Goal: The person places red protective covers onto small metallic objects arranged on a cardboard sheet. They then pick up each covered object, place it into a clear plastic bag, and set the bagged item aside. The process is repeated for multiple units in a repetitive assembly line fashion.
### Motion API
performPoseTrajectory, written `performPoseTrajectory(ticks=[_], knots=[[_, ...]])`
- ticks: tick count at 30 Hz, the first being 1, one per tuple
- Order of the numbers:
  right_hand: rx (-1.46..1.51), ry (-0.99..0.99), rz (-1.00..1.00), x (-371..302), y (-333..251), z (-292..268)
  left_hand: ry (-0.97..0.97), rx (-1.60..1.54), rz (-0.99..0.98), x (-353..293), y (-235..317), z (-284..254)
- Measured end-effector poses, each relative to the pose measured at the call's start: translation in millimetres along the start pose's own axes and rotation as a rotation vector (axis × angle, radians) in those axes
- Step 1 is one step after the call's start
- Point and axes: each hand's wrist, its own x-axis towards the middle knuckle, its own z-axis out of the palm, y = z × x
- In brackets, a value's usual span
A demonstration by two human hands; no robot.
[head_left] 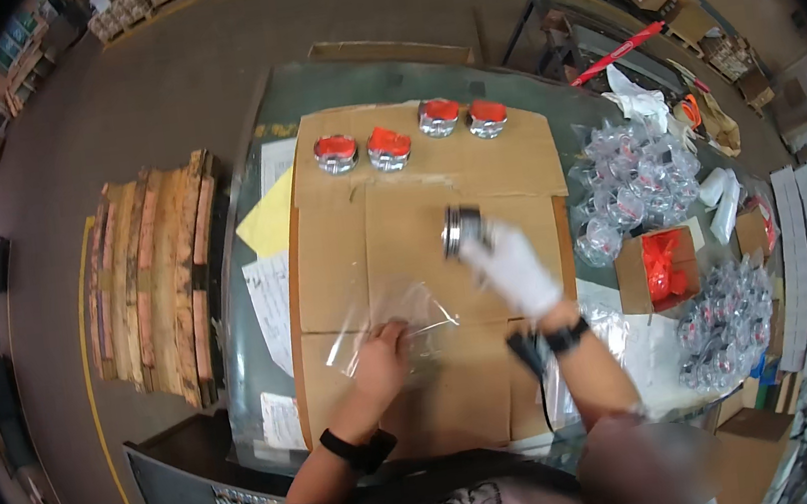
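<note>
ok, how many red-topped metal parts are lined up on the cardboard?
4, in a row along the cardboard's far edge: first part, second part, third part, fourth part. None looks hidden there.

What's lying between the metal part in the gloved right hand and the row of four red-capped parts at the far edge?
Only bare cardboard sheet lies between the metal part in the right hand and the red-capped parts, in the head view.
</note>
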Motion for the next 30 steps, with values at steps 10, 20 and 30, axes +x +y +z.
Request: performPoseTrajectory(ticks=[10,20,30], knots=[[-0.688,-0.025,-0.409,-107,67,110,0.186,-0.039,0.187,-31,49,-13],[-0.204,-0.115,-0.417,-171,15,65,0.08,-0.786,-0.443,-64,67,-56],[0.481,-0.103,0.039,-152,66,108,-0.08,0.428,0.094,-94,25,-13]])
